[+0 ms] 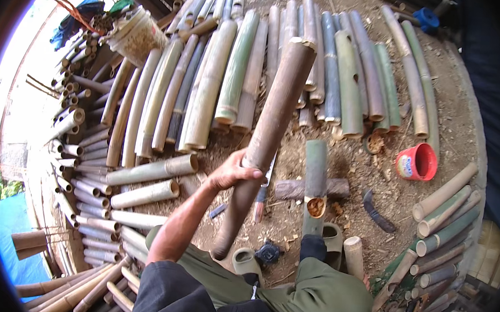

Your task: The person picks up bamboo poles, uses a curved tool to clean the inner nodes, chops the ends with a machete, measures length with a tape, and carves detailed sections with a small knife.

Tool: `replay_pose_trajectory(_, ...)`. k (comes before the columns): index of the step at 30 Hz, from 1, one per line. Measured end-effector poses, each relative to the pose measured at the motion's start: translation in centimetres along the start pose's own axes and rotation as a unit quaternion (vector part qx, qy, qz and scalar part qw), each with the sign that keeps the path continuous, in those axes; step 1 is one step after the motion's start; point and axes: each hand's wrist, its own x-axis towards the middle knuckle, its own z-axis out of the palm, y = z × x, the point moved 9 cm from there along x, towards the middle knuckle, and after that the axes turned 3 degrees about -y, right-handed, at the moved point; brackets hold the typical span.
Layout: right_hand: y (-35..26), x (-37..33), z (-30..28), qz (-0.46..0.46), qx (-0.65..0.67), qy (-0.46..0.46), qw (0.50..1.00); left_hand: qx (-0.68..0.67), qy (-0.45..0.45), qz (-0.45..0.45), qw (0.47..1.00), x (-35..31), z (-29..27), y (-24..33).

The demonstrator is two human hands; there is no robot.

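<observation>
My left hand [234, 171] is wrapped round a thick brown bamboo tube [283, 94], held up at a slant with its top leaning right and away from me. Its lower end hangs near my left clog [245, 261]. My right hand does not show; only a sliver of skin appears by my right knee at the lower edge. In front of me a greenish bamboo piece [316, 171] rests across a short log [340, 188]. A notch in its near part shows orange-brown bits. Partly behind the held tube lies a knife [258, 210].
Many bamboo tubes [208, 89] lie in rows ahead, with stacks at left and right [448, 228]. A red tub [416, 162] stands right, near a curved dark object [378, 212]. A dark tape measure [268, 253] lies between my feet. A dirty white bucket [135, 35] sits far left.
</observation>
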Motion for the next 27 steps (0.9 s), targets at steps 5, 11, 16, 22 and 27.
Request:
replay_pose_trajectory(5,7.9,3.3,4.7,0.056,-0.08,0.026,0.995,-0.002,-0.031,0.068,0.997,3.2,7.9,3.4)
replay_pose_trajectory(11,7.5,1.0,1.3,0.077,0.005,0.061,0.995,0.022,-0.021,0.071,0.997,2.9,11.3,4.2)
replay_pose_trajectory(16,0.7,-3.6,-1.6,0.016,0.185,0.116,0.976,0.073,0.002,0.12,0.99,4.2,12.2,5.9)
replay_pose_trajectory(22,-6.6,-11.6,-4.2,-0.017,0.492,0.078,0.867,0.12,-0.017,0.196,0.973,2.5,17.4,17.3)
replay_pose_trajectory(27,-9.8,-15.5,-6.0,-0.012,0.639,0.055,0.768,0.107,-0.03,0.262,0.958,0.8,22.3,23.2)
